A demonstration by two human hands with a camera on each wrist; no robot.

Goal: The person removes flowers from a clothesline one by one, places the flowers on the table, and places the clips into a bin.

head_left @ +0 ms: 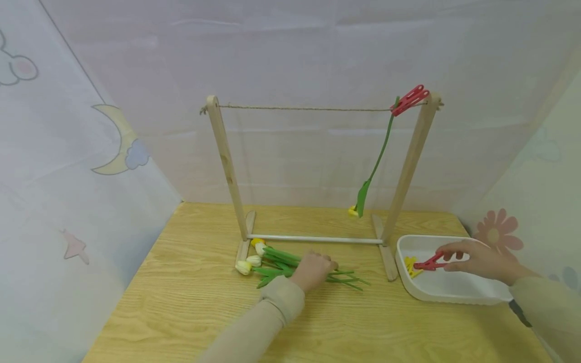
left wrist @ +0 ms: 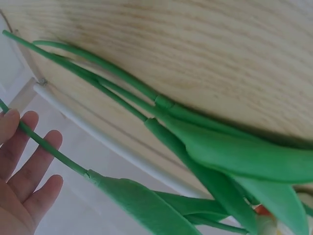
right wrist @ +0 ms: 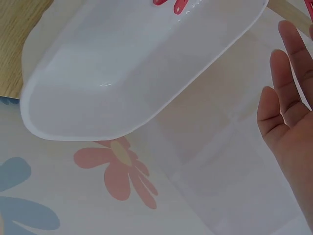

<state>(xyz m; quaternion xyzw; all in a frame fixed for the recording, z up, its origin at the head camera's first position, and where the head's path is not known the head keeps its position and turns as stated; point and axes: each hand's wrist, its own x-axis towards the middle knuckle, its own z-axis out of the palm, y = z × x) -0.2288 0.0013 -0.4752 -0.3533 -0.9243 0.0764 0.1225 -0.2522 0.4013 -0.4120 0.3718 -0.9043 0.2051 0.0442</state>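
Several artificial tulips with green stems and yellow, white and orange heads (head_left: 243, 267) lie on the table. My left hand (head_left: 313, 270) is over their stems; in the left wrist view, thumb and forefinger pinch one green tulip stem (left wrist: 58, 155). At the right, my right hand (head_left: 474, 258) holds a red clothespin (head_left: 428, 264) by its handle end, over a white tray (head_left: 447, 292). Yellow clothespins (head_left: 410, 266) lie in that tray. Another red clothespin (head_left: 410, 100) clips a yellow tulip (head_left: 381, 151) head-down to a string.
A wooden frame (head_left: 230, 171) stands at the back of the table (head_left: 181, 302), with the string (head_left: 299, 108) tied across its top and a white bar (head_left: 313, 239) low down. Patterned cloth (head_left: 295, 55) hangs behind. More red clothespin ends (right wrist: 180, 6) show inside the tray.
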